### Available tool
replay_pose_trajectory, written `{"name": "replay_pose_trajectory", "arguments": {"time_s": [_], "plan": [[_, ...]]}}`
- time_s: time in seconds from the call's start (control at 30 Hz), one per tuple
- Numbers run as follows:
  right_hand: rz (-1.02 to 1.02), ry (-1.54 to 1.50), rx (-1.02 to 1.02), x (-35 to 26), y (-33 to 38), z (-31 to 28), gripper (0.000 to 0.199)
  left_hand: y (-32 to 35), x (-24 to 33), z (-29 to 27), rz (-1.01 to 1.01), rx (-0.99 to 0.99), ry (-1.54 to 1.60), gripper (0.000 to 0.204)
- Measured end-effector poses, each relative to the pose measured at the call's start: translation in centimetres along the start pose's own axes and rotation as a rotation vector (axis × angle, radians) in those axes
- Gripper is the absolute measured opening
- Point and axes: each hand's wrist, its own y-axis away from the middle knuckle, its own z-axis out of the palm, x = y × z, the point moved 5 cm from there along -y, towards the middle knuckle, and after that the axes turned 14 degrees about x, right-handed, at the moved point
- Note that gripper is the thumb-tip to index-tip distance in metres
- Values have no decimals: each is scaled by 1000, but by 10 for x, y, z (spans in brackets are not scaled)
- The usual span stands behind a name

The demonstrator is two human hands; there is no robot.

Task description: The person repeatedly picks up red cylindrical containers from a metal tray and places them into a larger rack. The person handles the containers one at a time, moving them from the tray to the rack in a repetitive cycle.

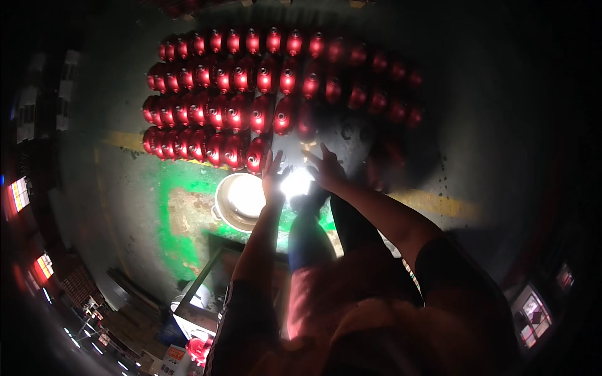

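Observation:
My left hand [272,177] has its fingers stretched out, close to the nearest red canister [256,155] and the rim of a pale round pot [219,199]. Whether it touches either is unclear. My right hand [327,169] is spread over a grey sheet-like surface [342,147], its fingers pointing inward and away from me. Neither hand holds anything that I can see. Between them lies a glaring white patch of light [296,182] that washes out detail. Beyond my hands stand several rows of glossy red rounded canisters [234,113], each with a small metal neck.
A dark-framed stand [202,276] is at my lower left, with a white bucket [199,294] beside it and a red object [198,348] lower down. A yellow line [433,202] crosses the green-grey floor. Deep shadow covers the right side.

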Motion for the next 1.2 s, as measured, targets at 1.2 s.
{"name": "replay_pose_trajectory", "arguments": {"time_s": [1.2], "plan": [[1357, -1544, -637, -58, 130, 151, 45, 195, -289, -208, -867, -101, 125, 76]]}}
